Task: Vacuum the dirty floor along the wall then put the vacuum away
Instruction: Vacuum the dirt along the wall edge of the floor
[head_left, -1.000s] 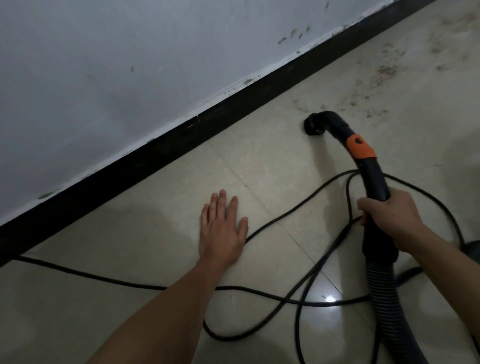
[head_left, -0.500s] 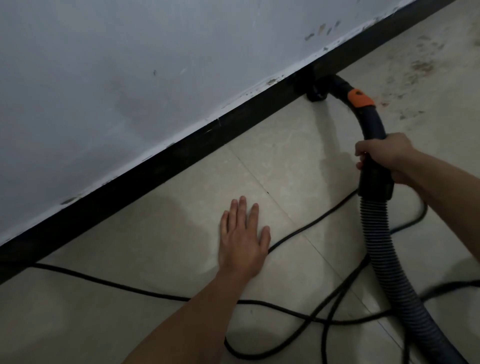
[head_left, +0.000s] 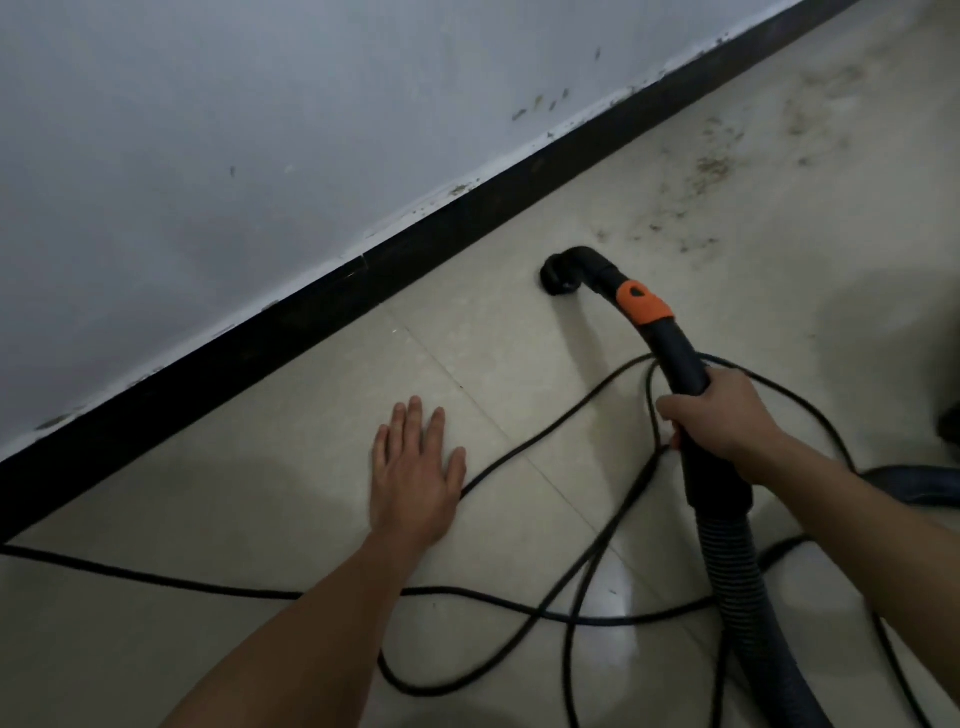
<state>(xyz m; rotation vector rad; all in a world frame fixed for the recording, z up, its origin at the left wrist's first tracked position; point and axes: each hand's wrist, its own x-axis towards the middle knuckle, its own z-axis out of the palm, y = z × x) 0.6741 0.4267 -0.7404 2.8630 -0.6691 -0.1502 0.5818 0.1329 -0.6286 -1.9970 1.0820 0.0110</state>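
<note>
My right hand (head_left: 722, 415) grips the black handle tube of the vacuum hose (head_left: 737, 587), just below its orange collar (head_left: 641, 304). The curved black nozzle (head_left: 563, 273) sits mouth-down on the beige tile floor, a short way out from the black skirting board (head_left: 322, 317). Brown dirt specks (head_left: 711, 171) are scattered on the floor beyond the nozzle, towards the upper right. My left hand (head_left: 413, 475) rests flat on the tile, fingers straight and pointing at the wall.
A black power cord (head_left: 524, 447) loops over the floor, passing by my left hand, under my forearm and around the hose. The white wall (head_left: 260, 130) has small marks above the skirting. A dark object (head_left: 914, 483) lies at the right edge.
The nozzle has pulled back from the skirting board onto open floor, nearer me. My right hand drew back with the handle. My left hand stayed flat on the tile.
</note>
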